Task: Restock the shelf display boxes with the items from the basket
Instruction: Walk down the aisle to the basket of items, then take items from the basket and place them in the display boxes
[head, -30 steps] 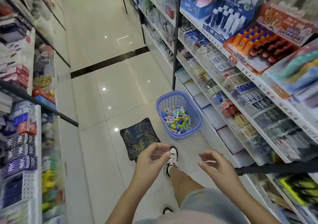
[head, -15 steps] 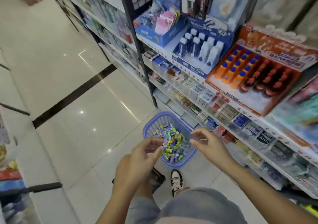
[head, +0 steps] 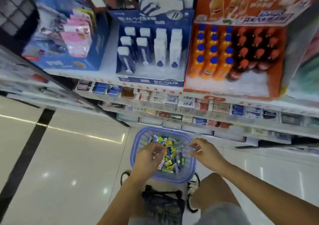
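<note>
A blue plastic basket (head: pixel 188 174) stands on the floor in front of the shelves, holding several small colourful packets (head: pixel 170 159). My left hand (head: pixel 148 157) hovers over the basket's left side with loosely curled fingers and holds nothing that I can see. Over the basket's right rim is my right hand (head: pixel 203 151), fingers relaxed and empty. Above them on the upper shelf stand display boxes: a blue one with white bottles (head: pixel 151 52) and an orange one with small drink bottles (head: pixel 234 52).
A blue box of pink packs (head: pixel 69 39) sits at the upper left. Lower shelves (head: pixel 189 103) carry rows of small boxed goods. A dark patterned stool cushion (head: pixel 162 205) is below me between my feet. Glossy white floor with a black stripe (head: pixel 25 155) stretches left.
My view has swung from the aisle to face the shelf. Both hands moved forward and down over the basket, which now lies directly under them.
</note>
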Demonstrator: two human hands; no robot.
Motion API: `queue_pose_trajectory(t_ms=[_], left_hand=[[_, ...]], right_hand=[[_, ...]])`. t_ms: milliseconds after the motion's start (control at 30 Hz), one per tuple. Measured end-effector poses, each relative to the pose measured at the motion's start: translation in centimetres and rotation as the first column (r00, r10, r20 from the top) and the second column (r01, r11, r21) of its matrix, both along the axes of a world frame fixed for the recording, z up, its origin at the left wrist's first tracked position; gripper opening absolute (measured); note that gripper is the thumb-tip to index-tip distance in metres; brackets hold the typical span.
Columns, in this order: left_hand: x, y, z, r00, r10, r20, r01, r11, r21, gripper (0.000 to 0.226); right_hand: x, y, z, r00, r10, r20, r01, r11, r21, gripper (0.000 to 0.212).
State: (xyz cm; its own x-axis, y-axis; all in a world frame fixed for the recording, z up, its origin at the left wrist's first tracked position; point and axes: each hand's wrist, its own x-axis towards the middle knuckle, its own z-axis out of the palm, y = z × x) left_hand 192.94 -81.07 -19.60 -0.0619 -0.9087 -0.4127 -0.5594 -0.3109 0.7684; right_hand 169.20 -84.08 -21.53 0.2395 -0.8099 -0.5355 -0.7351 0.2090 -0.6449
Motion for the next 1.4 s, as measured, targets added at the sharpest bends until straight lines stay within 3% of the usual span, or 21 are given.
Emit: queue_pose_trajectory(t_ms=[133,267,367,467,500,633,800,867,1000,1167,1300,1333,1400], left_hand=[[2.7,-4.2,-10.3,0.958,-0.27,0.096,0.267,0.963,0.046,0.015],[3.5,-6.2,-20.5,0.899,-0.421,0.121,0.416,0.907,0.063,0.018],[3.4,-7.0,-28.5,0.831,-0.526,0.181,0.523,0.85,0.068,0.021],[2.7,-7.4,-36.2,0.766,-0.608,0.21,0.609,0.79,0.068,0.025],[2.4,-7.4,-38.6,0.751,-0.629,0.199,0.629,0.774,0.071,0.026],[0.2,-6.9,-47.1,0.595,-0.767,0.24,0.773,0.628,0.09,0.024],[-2.2,-5.5,-55.2,0.357,-0.853,0.381,0.921,0.389,0.006,0.037],[-1.8,-5.1,-57.7,0.285,-0.843,0.456,0.948,0.318,-0.003,0.048],[-0.3,-4.0,-60.6,0.3,-0.82,0.487,0.929,0.367,0.045,0.056],[-1.7,-3.4,-60.4,0.368,-0.755,0.543,0.882,0.467,0.052,0.033],[-3.2,-4.8,-59.4,0.397,-0.717,0.573,0.879,0.477,-0.012,0.028],[-3.4,-5.7,-59.4,0.388,-0.71,0.588,0.886,0.464,-0.024,0.031],[-3.9,-7.4,-59.5,0.287,-0.704,0.649,0.92,0.392,0.019,0.037]], right_hand=[[2.8,-0.6,-8.9,0.994,-0.091,-0.059,0.094,0.994,0.054,0.027],[5.2,-0.4,-18.7,0.988,-0.085,-0.13,0.104,0.984,0.147,0.028],[6.2,-0.4,-25.6,0.981,-0.05,-0.187,0.086,0.978,0.189,0.008],[6.5,0.0,-32.6,0.971,-0.075,-0.228,0.127,0.966,0.224,0.015],[6.5,0.3,-35.0,0.967,-0.075,-0.245,0.139,0.958,0.252,0.025],[6.9,1.5,-43.7,0.951,-0.036,-0.308,0.142,0.934,0.327,0.033],[9.5,3.2,-51.1,0.923,0.202,-0.326,-0.015,0.869,0.495,0.025],[10.3,4.2,-53.0,0.894,0.241,-0.376,-0.033,0.876,0.482,0.022],[11.5,5.4,-54.3,0.847,0.263,-0.462,-0.051,0.905,0.422,0.063],[10.9,5.2,-56.1,0.877,0.163,-0.451,0.012,0.933,0.36,0.054],[9.5,5.1,-56.9,0.875,0.03,-0.483,0.144,0.937,0.319,0.062],[9.3,5.1,-57.2,0.877,0.005,-0.481,0.15,0.948,0.282,0.06],[9.4,4.8,-57.7,0.885,-0.057,-0.463,0.179,0.958,0.224,0.046]])
